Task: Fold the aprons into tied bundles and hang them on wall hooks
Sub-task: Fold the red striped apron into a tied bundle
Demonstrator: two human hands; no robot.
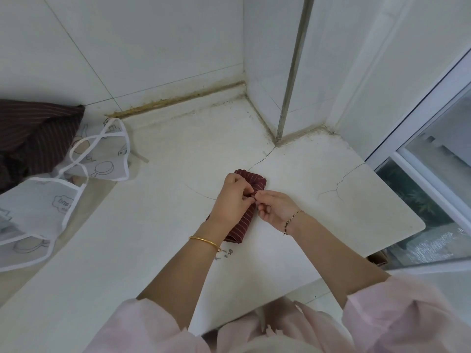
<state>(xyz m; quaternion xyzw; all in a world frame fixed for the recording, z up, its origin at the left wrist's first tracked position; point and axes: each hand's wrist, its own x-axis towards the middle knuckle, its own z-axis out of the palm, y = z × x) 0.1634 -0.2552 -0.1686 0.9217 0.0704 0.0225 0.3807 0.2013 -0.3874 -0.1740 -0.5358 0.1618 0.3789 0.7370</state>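
left hand (233, 197) — pinching apron bundle (256, 181) (red-striped) | right hand (275, 208) — pinching it too

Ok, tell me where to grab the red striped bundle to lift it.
Take the red striped bundle round its middle, where the left hand and right hand now pinch it. It lies long and narrow on the counter, so come from above with the grip across its short width. An end hold would likely let the folds sag.
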